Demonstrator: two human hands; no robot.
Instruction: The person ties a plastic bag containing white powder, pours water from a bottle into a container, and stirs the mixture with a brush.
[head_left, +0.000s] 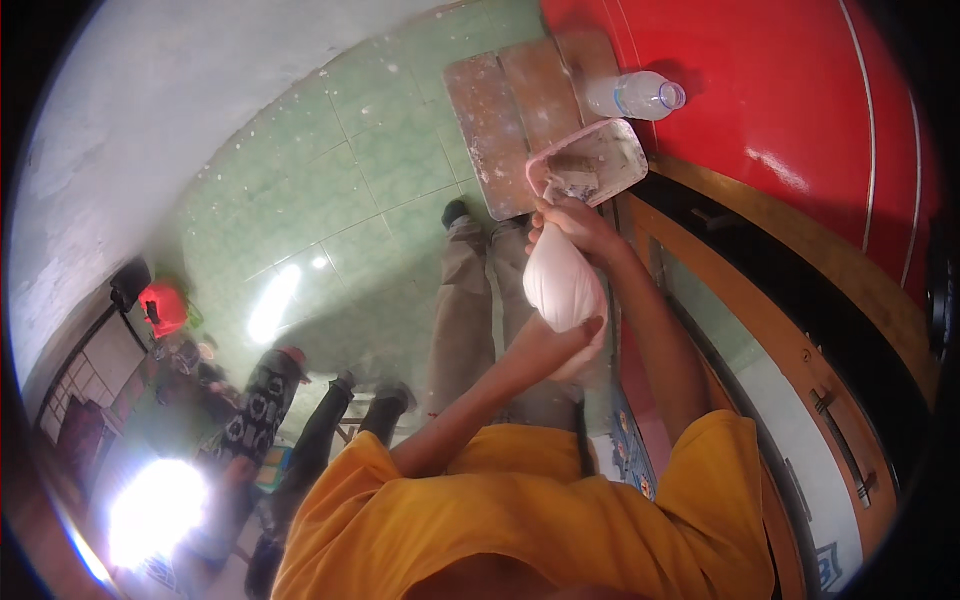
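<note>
A plump white bag [563,280], which narrows toward its far end, is between my two hands. My right hand [582,226] is closed around its gathered neck, near the edge of a pinkish-white tray [628,152]. My left hand [582,338] grips the bag's near, rounded end from below, and most of its fingers are hidden behind the bag. Inside the tray lies a greyish block [575,178], partly covered by my right hand's fingers. The bag's contents do not show.
A clear plastic bottle [635,96] lies on its side beyond the tray. Brown panels with white specks [500,110] rest on the green tiled floor [370,150]. A red surface [780,110] and a wooden-framed cabinet [830,400] stand at right. Other people's legs [320,430] appear at lower left.
</note>
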